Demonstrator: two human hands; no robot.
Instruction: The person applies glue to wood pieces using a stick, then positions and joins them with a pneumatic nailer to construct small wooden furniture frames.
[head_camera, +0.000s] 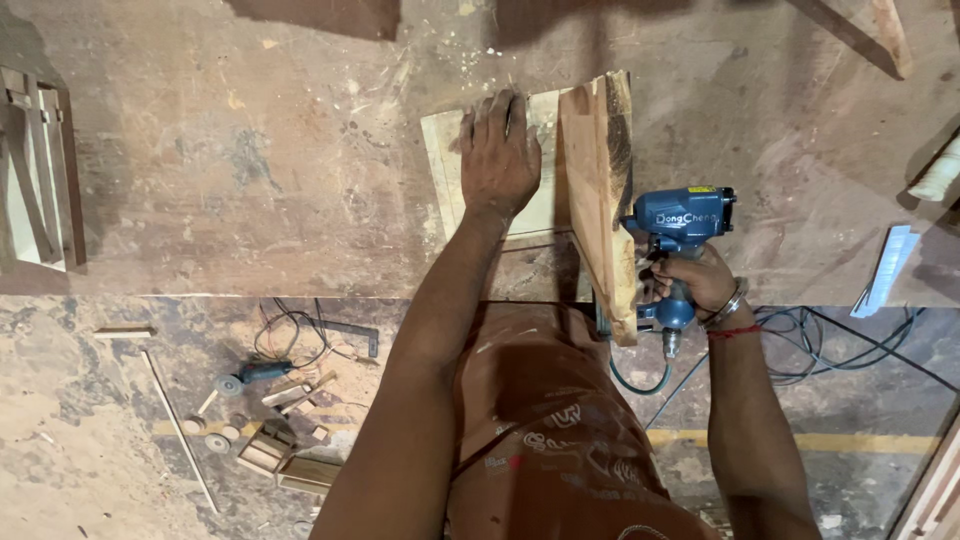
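Note:
My left hand (498, 150) presses flat, fingers spread, on a pale flat wooden panel (445, 165) lying on the workbench. A rough upright wooden board (598, 190) stands on edge against that panel's right side. My right hand (697, 280) grips the handle of a blue pneumatic nail gun (680, 225), whose nose points left against the upright board. A green air hose (640, 385) hangs from the gun's base.
The worn brown workbench (250, 170) ends at a front edge near mid-frame. A strip of nails (888, 265) lies at the right, a wooden frame (40, 170) at the left. On the floor below lie an angle grinder (255, 375), wood offcuts (290, 455) and cables (830, 340).

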